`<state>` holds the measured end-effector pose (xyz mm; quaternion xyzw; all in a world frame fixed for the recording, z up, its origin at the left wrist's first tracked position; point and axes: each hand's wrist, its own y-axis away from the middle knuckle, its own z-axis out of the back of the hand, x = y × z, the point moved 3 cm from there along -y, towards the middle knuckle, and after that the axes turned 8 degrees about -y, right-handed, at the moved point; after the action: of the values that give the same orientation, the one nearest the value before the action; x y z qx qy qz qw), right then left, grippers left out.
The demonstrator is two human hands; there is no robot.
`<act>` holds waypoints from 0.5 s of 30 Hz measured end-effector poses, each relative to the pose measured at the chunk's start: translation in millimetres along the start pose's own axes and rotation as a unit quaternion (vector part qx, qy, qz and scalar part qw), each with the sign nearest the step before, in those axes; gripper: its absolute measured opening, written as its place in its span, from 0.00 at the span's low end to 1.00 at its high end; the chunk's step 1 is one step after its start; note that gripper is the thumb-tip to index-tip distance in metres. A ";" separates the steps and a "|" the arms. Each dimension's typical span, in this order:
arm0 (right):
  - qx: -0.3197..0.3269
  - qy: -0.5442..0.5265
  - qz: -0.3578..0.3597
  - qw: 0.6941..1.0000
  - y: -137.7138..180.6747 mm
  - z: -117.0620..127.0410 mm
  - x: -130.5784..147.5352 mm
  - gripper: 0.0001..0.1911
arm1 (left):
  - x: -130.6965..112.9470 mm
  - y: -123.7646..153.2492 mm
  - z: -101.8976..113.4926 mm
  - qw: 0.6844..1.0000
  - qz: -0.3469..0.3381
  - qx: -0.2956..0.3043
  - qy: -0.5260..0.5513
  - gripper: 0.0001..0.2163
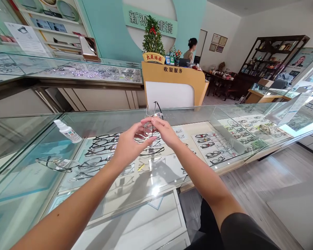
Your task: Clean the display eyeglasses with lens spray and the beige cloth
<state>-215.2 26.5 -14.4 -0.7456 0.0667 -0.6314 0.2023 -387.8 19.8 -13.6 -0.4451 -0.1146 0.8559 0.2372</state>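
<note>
Both my arms were stretched out in front of me over the glass display counter (36, 194), forearms converging so that my hands met in mid-air above it. My left hand (129, 146) was turned palm away, its fingers (146, 140) curled and pinched on the lens end of a pair of glasses (152, 119). My right hand (165, 132) closed lightly on the frame from the other side, thumb and fingertips touching it. The temples stuck upward. A spray bottle (67, 131) lay on the glass to my left, well apart.
</note>
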 end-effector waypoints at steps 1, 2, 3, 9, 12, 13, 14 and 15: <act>0.001 -0.002 0.001 1.000 0.2 -0.2 0.3 0.28 | -0.5 0.4 0.4 1.000 -0.007 -0.004 -0.005 0.32; 0.003 -0.003 0.002 1.000 0.3 -0.5 0.7 0.27 | -0.6 0.9 0.7 1.000 -0.011 -0.008 -0.011 0.31; 0.004 -0.002 0.003 1.000 0.4 -0.9 1.1 0.27 | -0.5 1.4 0.8 1.000 -0.012 -0.011 -0.015 0.30; -0.006 0.034 0.007 0.999 -0.9 -3.6 -0.8 0.28 | 1.6 3.1 -0.8 1.000 0.027 -0.015 0.000 0.26; -0.001 0.034 0.012 0.999 -0.9 -4.1 -1.8 0.30 | 2.2 3.1 -0.4 0.999 0.050 -0.016 0.007 0.26; 0.000 0.037 0.013 0.999 -0.7 -3.4 -1.2 0.31 | 2.7 3.0 0.1 0.998 0.055 -0.018 0.008 0.26; 0.000 0.043 0.012 0.999 -0.5 -2.0 0.0 0.32 | 3.3 3.0 0.8 0.998 0.059 -0.020 0.005 0.27; 0.000 0.051 0.008 0.999 -0.4 -0.3 1.5 0.33 | 4.0 3.2 1.4 0.998 0.061 -0.022 -0.002 0.27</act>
<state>-215.2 26.3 -12.8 -0.7121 0.0828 -0.6668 0.2035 -391.9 19.1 -16.9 -0.4544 -0.1068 0.8670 0.1742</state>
